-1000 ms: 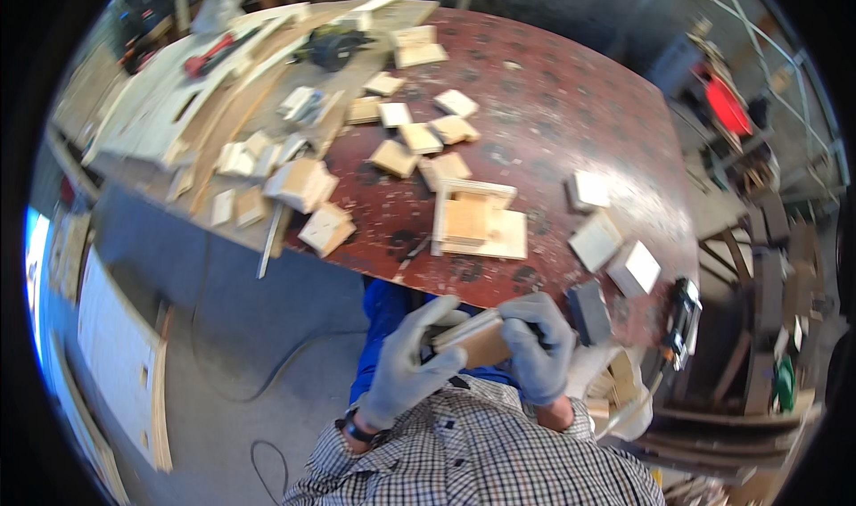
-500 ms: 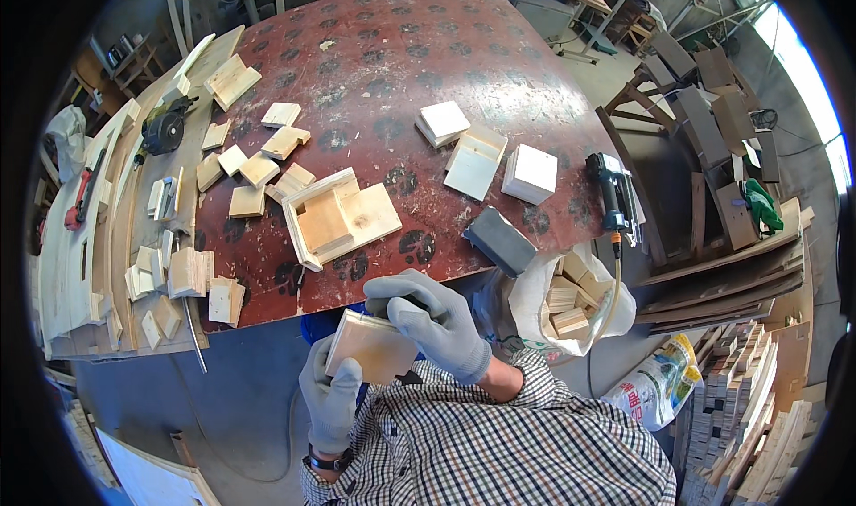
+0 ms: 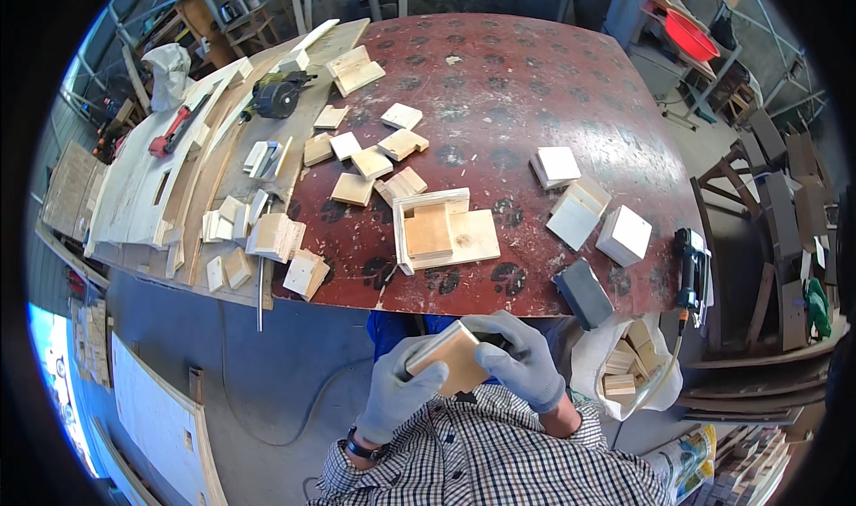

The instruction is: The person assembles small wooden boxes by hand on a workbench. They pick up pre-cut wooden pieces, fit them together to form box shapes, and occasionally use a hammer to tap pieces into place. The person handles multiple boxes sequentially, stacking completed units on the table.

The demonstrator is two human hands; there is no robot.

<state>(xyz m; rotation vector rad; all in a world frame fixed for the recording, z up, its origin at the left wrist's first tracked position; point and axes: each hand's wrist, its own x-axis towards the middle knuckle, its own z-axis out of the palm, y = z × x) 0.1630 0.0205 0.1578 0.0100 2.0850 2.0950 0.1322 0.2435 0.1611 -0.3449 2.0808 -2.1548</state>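
My left hand [image 3: 390, 388], in a pale grey glove, grips a small wooden block [image 3: 456, 365] by its left side, with the thumb across its face. The block is held tilted in front of my chest, just off the table's near edge. My right hand [image 3: 526, 362], gloved alike, is closed at the block's right edge, thumb against it and fingers curled over. Something dark shows beneath those fingers; I cannot tell whether it is part of the glove. On the table beyond the hands lies an open-sided wooden frame [image 3: 401, 230] with a flat wooden piece [image 3: 477, 237] in it.
The red-brown table [image 3: 571, 78] carries several wooden blocks [image 3: 372, 162], white-faced blocks [image 3: 624, 236], a dark grey block [image 3: 584, 294] and an air-hosed tool [image 3: 689, 265]. A white sack [image 3: 588, 363] of offcuts stands at its near right. Boards with a circular saw [image 3: 276, 98] lie left.
The view has swung left, so the table and hands appear farther right. The block has been turned in my hands and now shows its edge more steeply.
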